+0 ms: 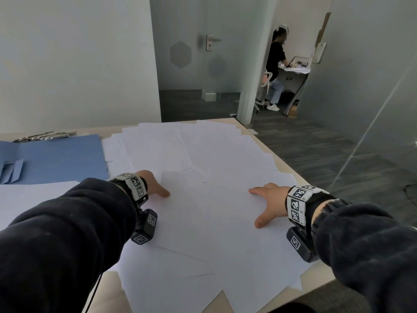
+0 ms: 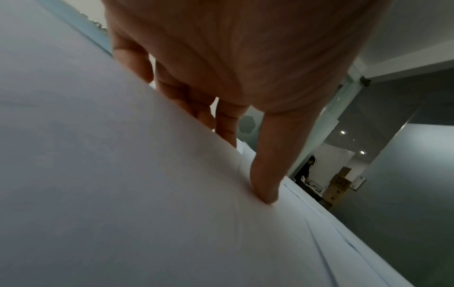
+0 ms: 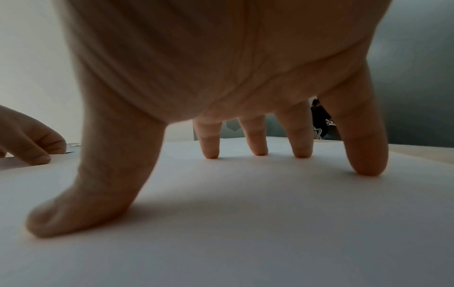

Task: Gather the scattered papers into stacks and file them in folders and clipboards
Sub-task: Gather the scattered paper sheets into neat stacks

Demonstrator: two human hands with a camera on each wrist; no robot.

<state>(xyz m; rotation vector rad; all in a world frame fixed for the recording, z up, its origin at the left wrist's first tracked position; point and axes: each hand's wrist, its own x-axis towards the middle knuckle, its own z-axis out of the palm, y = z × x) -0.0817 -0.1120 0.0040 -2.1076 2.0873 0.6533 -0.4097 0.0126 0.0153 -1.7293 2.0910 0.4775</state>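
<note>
The loose white paper sheets [image 1: 203, 159] lie fanned and overlapping over most of the pale wooden table [image 1: 291, 168], several corners jutting past its near and right edges. The right hand [image 1: 268, 199] has its fingers spread, fingertips [image 3: 368, 167] pressing down on the top sheet. The left hand [image 1: 151, 181] plants its thumb on the paper, its other fingers extended, their tips hidden behind a raised sheet edge in the left wrist view. Neither grasps anything. Sweeping inward could likely buckle or crease top sheets while lower ones stay put, and overhanging sheets may slip to the floor. The open blue card folder [image 1: 52, 159] waits at left, touching the spread.
</note>
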